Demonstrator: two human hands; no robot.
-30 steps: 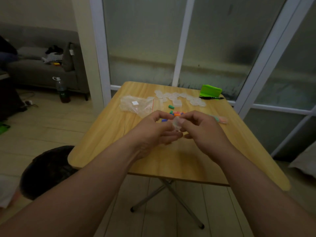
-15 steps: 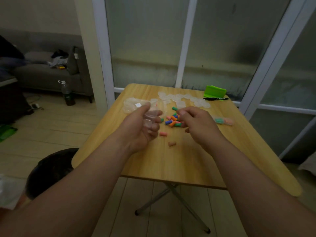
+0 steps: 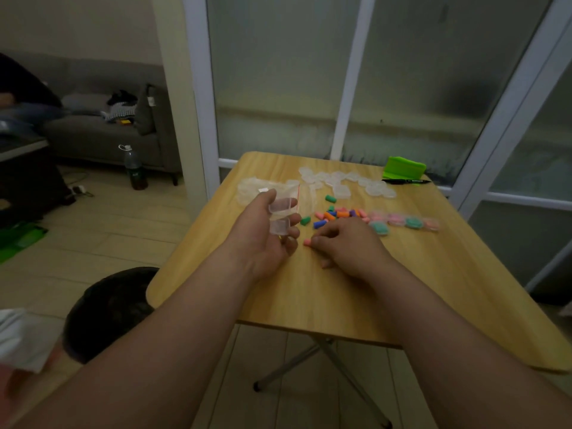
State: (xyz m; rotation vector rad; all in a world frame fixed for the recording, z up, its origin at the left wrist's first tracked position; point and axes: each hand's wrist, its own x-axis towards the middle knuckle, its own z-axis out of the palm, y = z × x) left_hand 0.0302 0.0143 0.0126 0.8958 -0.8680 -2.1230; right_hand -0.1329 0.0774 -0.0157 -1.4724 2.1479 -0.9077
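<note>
Head view: dim light and the see-through plastic make much of this hard to read. The left hand (image 3: 263,239) is raised just above the tabletop (image 3: 433,274), its thumb and fingers clamped on a small clear case (image 3: 278,226) that hangs open in two halves; whether it holds anything is unclear. The right hand (image 3: 346,243) rests on the tabletop just beside it, fingers curled under, one tip touching a pink earplug (image 3: 307,242); whether it pinches the earplug cannot be told. Behind lie loose coloured earplugs (image 3: 337,213). To their right is a row of closed cases (image 3: 405,222) holding pink and teal plugs. Farther back are blurred clear cases (image 3: 346,182) and a plastic bag (image 3: 253,188).
</note>
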